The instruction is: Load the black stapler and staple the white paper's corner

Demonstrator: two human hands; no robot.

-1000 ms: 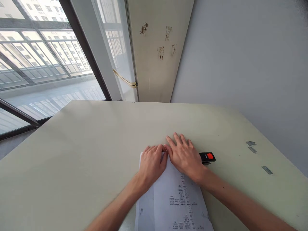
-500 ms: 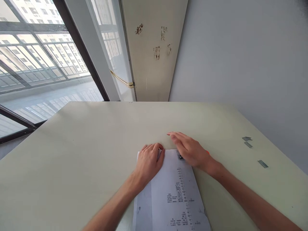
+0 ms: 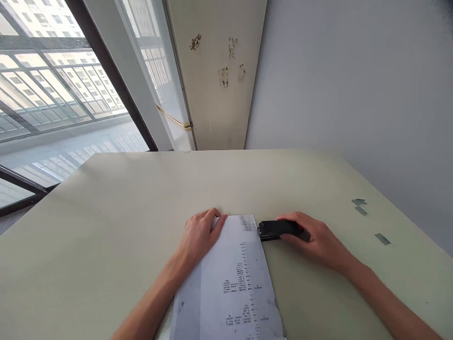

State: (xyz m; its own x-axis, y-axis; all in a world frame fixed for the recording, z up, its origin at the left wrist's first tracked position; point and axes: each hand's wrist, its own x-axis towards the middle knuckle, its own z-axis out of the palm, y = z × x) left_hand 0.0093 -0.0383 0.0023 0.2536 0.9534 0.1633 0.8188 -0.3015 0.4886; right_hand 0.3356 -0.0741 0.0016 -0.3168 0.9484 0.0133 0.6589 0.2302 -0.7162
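A black stapler (image 3: 274, 228) lies on its base at the upper right edge of the printed white papers (image 3: 231, 264), its front end beside the edge. My right hand (image 3: 311, 236) grips the stapler's rear part between thumb and fingers. On the papers' upper left corner rests my left hand (image 3: 203, 234), its fingers bent over the top edge and the thumb lying on the sheet. Whether the stapler's tip touches the papers is too small to tell.
The pale table (image 3: 141, 189) extends around the papers. Grey tape pieces (image 3: 382, 239) stick to its right side. Beyond it stand a grey wall (image 3: 347, 85), a stained cream panel (image 3: 219, 108) and a window at the left.
My right hand has moved right off the papers, bringing the stapler beside their edge into full view. My left hand and the papers appear farther left; the camera view has shifted slightly.
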